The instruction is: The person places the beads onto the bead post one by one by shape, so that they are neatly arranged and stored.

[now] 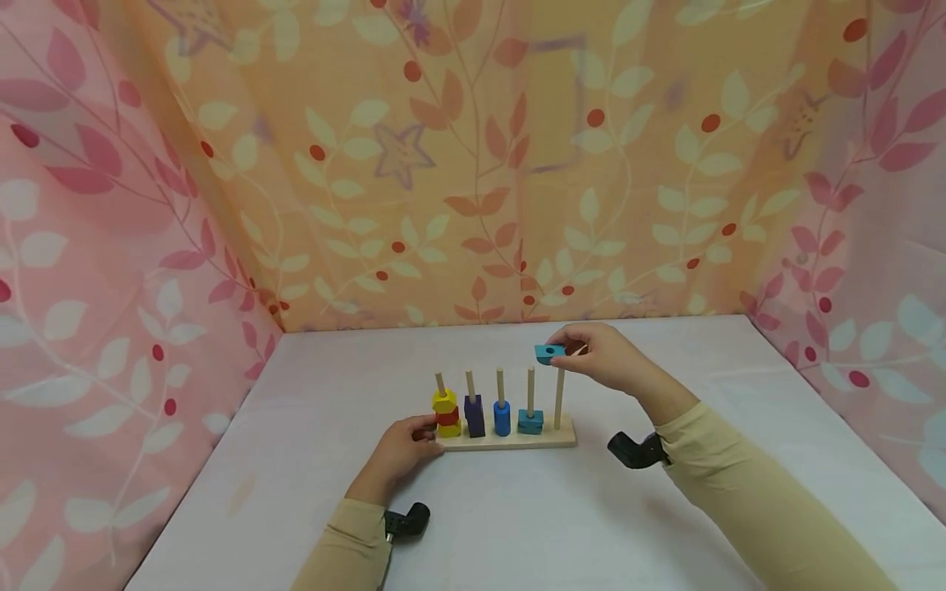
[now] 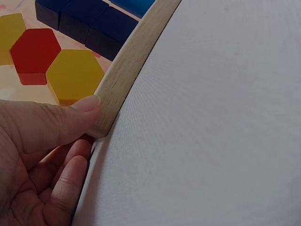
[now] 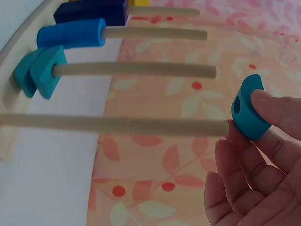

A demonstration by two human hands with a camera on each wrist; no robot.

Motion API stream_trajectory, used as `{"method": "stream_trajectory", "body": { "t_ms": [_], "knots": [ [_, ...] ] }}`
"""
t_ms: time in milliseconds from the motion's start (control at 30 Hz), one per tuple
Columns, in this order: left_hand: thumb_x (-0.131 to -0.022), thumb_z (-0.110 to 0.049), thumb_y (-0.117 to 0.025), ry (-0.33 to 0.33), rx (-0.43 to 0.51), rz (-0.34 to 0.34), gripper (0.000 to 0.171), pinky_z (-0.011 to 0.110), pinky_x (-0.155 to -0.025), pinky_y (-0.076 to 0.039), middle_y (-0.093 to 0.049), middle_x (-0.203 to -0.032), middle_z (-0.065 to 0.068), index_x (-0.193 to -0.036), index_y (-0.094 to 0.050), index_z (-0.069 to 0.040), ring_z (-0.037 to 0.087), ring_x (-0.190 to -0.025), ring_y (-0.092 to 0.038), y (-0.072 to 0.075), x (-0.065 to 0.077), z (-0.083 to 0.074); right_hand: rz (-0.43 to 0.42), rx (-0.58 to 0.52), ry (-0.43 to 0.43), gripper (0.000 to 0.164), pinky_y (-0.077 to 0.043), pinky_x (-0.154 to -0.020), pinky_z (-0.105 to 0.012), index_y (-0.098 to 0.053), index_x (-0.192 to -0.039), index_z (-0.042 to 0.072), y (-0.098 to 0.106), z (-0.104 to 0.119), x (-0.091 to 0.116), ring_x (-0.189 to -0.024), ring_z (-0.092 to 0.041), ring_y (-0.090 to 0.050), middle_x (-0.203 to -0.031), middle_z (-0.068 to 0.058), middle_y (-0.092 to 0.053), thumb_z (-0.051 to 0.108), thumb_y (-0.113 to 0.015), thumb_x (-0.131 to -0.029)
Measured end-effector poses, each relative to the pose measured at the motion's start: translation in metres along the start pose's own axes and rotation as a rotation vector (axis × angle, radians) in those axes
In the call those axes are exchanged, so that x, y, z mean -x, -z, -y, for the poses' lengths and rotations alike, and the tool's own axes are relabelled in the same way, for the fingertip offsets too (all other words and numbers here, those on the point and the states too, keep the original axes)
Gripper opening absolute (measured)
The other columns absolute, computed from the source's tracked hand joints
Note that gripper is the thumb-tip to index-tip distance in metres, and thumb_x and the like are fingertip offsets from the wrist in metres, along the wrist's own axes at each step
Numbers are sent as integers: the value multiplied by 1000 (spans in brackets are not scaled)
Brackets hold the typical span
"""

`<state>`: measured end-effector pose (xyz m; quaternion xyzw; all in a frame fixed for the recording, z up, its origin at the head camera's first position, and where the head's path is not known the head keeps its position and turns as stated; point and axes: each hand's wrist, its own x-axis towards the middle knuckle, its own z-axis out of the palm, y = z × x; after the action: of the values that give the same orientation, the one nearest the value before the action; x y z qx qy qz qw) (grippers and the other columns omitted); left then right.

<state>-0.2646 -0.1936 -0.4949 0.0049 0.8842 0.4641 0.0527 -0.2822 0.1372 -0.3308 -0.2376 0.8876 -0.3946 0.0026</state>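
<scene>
A wooden peg stand [image 1: 567, 435] with several upright pegs stands on the table. My left hand [image 1: 399, 451] grips its left end, the thumb on top in the left wrist view. My right hand [image 1: 602, 357] pinches a teal half-round block [image 3: 245, 117] with a hole in it. This block is by the top of the bare rightmost peg [image 3: 141, 125], not threaded on it. Teal blocks [image 1: 530, 423] sit low on the neighbouring peg. Further left come a blue cylinder [image 1: 502, 419], dark blue blocks [image 1: 475, 416], and a yellow and red hexagon stack [image 1: 447, 415].
A white cloth [image 1: 517, 517] covers the table. Patterned curtains surround it, with an orange curtain [image 1: 458, 205] at the back and pink ones at both sides. Black wrist cameras [image 1: 637, 451] are strapped at both sleeves.
</scene>
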Motion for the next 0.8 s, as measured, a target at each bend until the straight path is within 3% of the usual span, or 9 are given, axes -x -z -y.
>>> {"method": "stream_trajectory", "body": {
  "t_ms": [267,800],
  "knots": [
    [-73,-19,-76,19,1,-3,52,41,-86,-43,-62,-103,2,-122,-59,-14,17,-89,-52,0,-1,1,41,-29,-2,17,-47,-72,-32,-66,-97,14,-16,9,-10,-83,-19,-55,-90,-1,-61,19,-69,-81],
    [-73,-16,-76,2,9,2,52,41,-86,-44,-62,-100,2,-122,-60,-13,19,-90,-53,-1,0,2,76,-98,-36,18,-47,-68,-31,-66,-95,10,-28,0,-9,-78,-20,-53,-83,-3,-59,18,-71,-79]
  ]
}}
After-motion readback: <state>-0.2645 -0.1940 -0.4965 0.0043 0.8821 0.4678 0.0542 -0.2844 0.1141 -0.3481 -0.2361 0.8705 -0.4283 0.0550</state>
